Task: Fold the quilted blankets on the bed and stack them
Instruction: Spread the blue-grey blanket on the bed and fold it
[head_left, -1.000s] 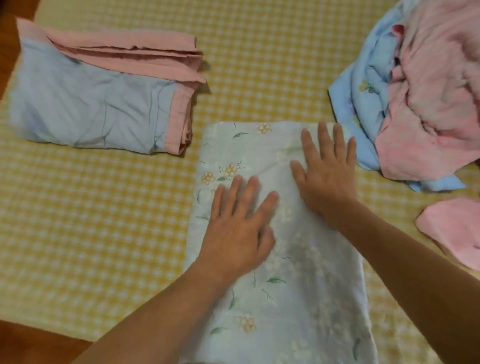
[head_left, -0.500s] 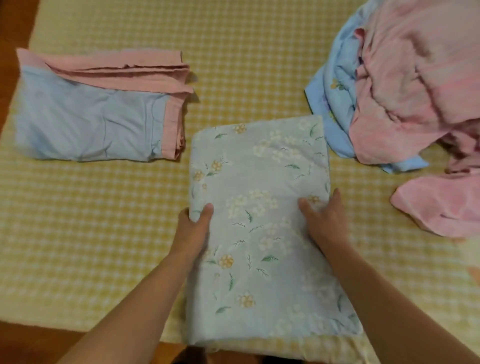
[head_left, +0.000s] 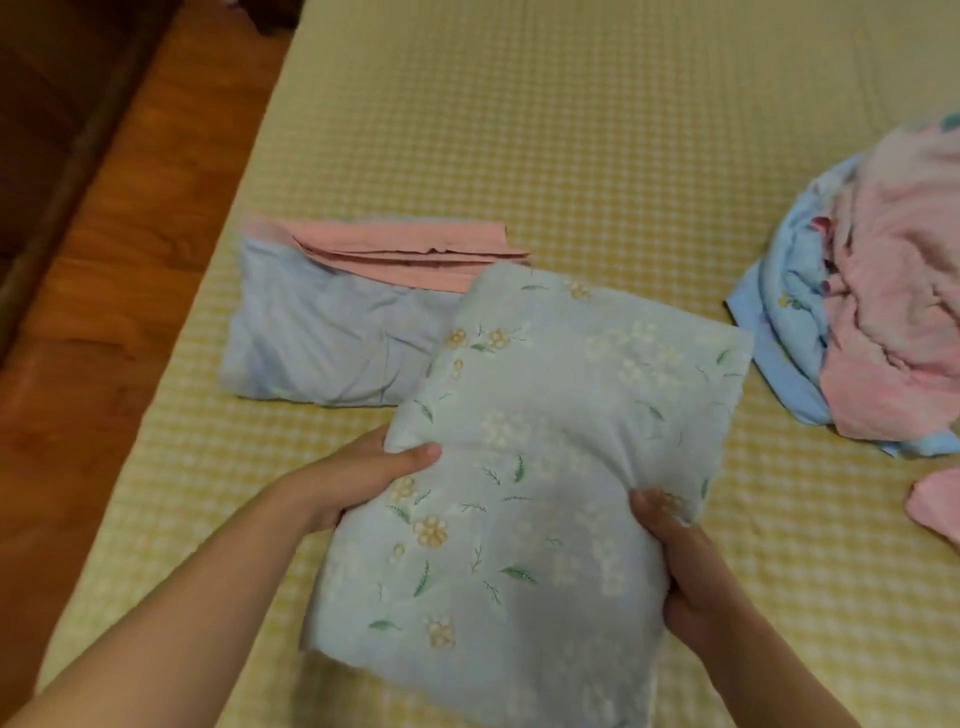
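Item: floral blanket (head_left: 545, 467), folded to a thick pale-blue rectangle, held just above the bed (head_left: 571, 130) at its near side, far corner overlapping the folded stack (head_left: 332, 343).

Grip, left hand (head_left: 363, 473): clamped on the blanket's left edge, thumb on top, fingers beneath and out of sight.

Grip, right hand (head_left: 685, 566): clamped on the right edge nearer the person, thumb on top, cloth puckered above it.

Folded stack: blue-and-pink blanket, lying flat on the bed to the left, pink edges showing along its far side.

Unfolded heap (head_left: 872, 312): pink and blue bedding at the right, well apart from the stack; cut off by the frame. A pink piece (head_left: 935, 504) below it is likewise cut off.

Step in hand, judged: carrying the floral blanket onto the stack. Keep both hands level so the layers do not slide open; lower it square to the stack's edges, then draw the fingers out sideways.

Unclear: the blanket's near edge runs out of frame, and whether it touches the bed there probably cannot be settled.
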